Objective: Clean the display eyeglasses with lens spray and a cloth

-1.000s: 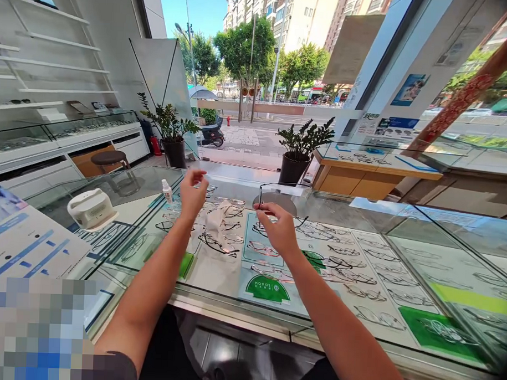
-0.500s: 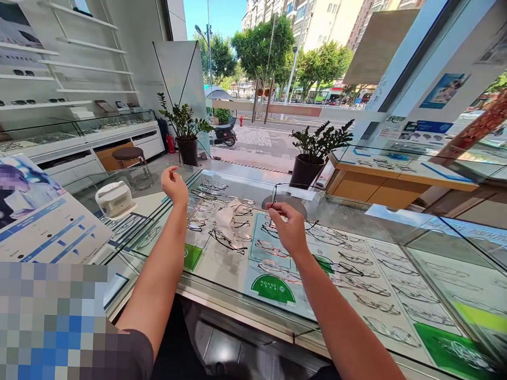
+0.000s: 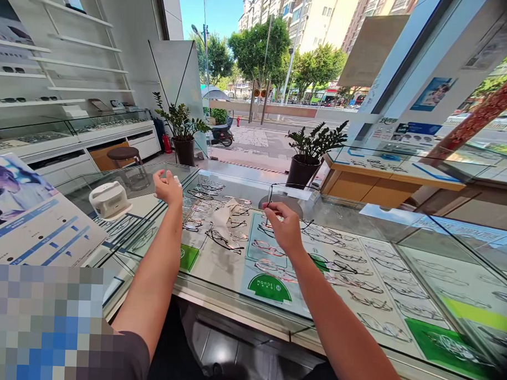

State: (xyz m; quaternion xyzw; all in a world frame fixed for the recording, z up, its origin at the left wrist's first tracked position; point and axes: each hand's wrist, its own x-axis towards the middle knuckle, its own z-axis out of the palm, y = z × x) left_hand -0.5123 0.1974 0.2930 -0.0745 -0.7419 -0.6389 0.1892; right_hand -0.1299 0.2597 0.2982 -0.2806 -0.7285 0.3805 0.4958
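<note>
My right hand (image 3: 286,229) is above the glass display counter (image 3: 360,216), its fingers pinched on a thin black eyeglass frame (image 3: 272,192) that stands up from them. Far to the left, my left hand (image 3: 167,186) has its fingers curled round a small white spray bottle (image 3: 177,180), of which only a sliver shows. Between the hands, a crumpled white cloth (image 3: 224,218) lies on the glass beside a loose pair of dark-rimmed glasses (image 3: 222,240).
Rows of glasses fill the case under the glass. A white box-like device (image 3: 109,199) sits at the left, with a printed placard (image 3: 31,226) nearer me. A round stand (image 3: 283,202), potted plants (image 3: 309,153) and more counters lie beyond.
My left hand moved left, away from the cloth, and closed at the small bottle. My right hand kept the black frame almost in place. The view swung slightly left.
</note>
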